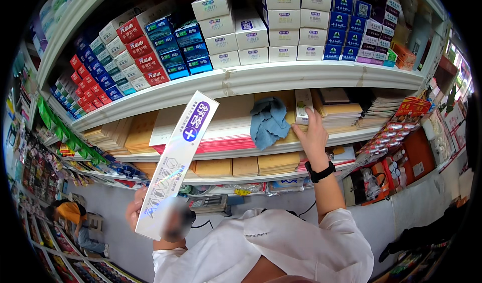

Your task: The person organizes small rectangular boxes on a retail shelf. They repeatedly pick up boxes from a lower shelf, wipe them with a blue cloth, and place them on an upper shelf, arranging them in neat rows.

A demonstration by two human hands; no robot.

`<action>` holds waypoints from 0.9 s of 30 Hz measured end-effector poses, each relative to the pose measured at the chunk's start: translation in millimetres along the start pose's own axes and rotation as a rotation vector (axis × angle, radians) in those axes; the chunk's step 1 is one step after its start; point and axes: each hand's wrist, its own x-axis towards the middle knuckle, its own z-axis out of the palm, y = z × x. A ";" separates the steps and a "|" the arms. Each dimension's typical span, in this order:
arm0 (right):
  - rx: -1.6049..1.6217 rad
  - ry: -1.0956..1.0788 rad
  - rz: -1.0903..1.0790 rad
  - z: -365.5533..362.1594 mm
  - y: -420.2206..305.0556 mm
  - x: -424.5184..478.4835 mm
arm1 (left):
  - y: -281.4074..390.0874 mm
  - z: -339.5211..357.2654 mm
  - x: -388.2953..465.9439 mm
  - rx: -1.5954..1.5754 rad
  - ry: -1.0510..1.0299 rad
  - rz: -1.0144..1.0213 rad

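My left hand (136,209) grips the lower end of a long white toothpaste carton (175,164) with a purple emblem, held up at a slant close to the camera. On the shelf below the toothpaste row, my right hand (314,138) has its fingers and thumb about the near end of another white carton (303,102), which lies with its far end under the upper shelf. A crumpled blue cloth (269,121) lies left of that hand, close to the thumb, draped over stacked paper goods.
Stacked toothpaste cartons (250,34) fill the upper shelf (256,78). Paper stacks (222,128) and brown envelopes (214,168) lie lower. A keyed device (209,202) stands below, with a cable. Hanging packets (388,136) flank the right side. A person (71,215) bends at the left.
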 end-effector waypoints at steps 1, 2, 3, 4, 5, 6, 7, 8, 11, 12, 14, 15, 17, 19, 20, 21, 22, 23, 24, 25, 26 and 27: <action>0.006 0.019 -0.005 1.4 0.8 0.2 | 4.1 5.5 2.5 0.006 0.006 0.002; 0.012 0.037 -0.011 4.7 2.7 0.4 | 5.9 13.3 7.5 0.088 0.002 0.130; 0.018 0.055 -0.020 7.6 3.8 0.8 | 6.4 23.5 10.7 0.094 0.026 0.217; 0.028 0.031 0.013 8.6 3.8 1.4 | 7.4 34.1 14.6 0.102 0.047 0.304; 0.014 0.050 -0.011 11.1 5.5 1.6 | 5.7 42.5 15.4 0.034 0.094 0.351; 0.001 0.069 -0.028 13.5 8.8 0.7 | 5.5 45.2 15.1 0.008 0.116 0.374; -0.013 0.088 -0.047 15.1 11.0 0.4 | 5.2 47.8 14.9 -0.018 0.139 0.398; -0.004 0.099 -0.055 15.7 12.5 0.7 | 4.6 46.3 14.1 0.003 0.143 0.399; 0.024 0.111 -0.064 15.0 13.4 1.1 | -17.8 8.0 -11.2 -0.104 0.127 0.162; 0.023 0.104 -0.065 14.4 12.6 1.2 | -17.8 4.4 -13.9 -0.137 0.118 0.120; 0.024 0.089 -0.061 13.0 10.9 1.1 | -18.7 -0.9 -18.3 -0.173 0.094 0.117; 0.022 0.083 -0.061 12.1 9.7 0.8 | -13.2 5.4 -13.1 -0.136 0.068 0.164; 0.014 0.083 -0.066 13.3 11.1 -0.3 | 3.2 27.6 3.3 -0.027 0.001 0.269; 0.011 0.098 -0.069 17.3 16.1 -1.4 | 15.7 40.9 14.7 0.011 -0.090 0.301; 0.009 0.100 -0.067 18.2 17.6 -1.5 | 18.5 43.0 16.2 -0.025 -0.134 0.273; 0.012 0.101 -0.065 18.9 17.3 -1.4 | 18.7 46.7 17.7 -0.015 -0.140 0.279; 0.014 0.103 -0.063 19.0 17.1 -1.3 | 18.4 50.5 19.1 -0.005 -0.146 0.284; 0.016 0.100 -0.061 18.7 17.0 -1.3 | 18.2 54.5 20.3 0.004 -0.153 0.288; 0.018 0.097 -0.059 18.6 16.8 -1.6 | 16.9 58.3 25.0 -0.091 -0.204 0.266; 0.019 0.095 -0.057 18.2 16.4 -1.9 | 14.0 59.3 27.9 -0.146 -0.216 0.263; 0.019 0.090 -0.050 17.4 15.6 -1.6 | 10.9 60.8 31.1 -0.201 -0.227 0.259; 0.024 0.082 -0.045 17.0 13.3 -1.3 | 9.2 60.9 34.8 -0.250 -0.240 0.256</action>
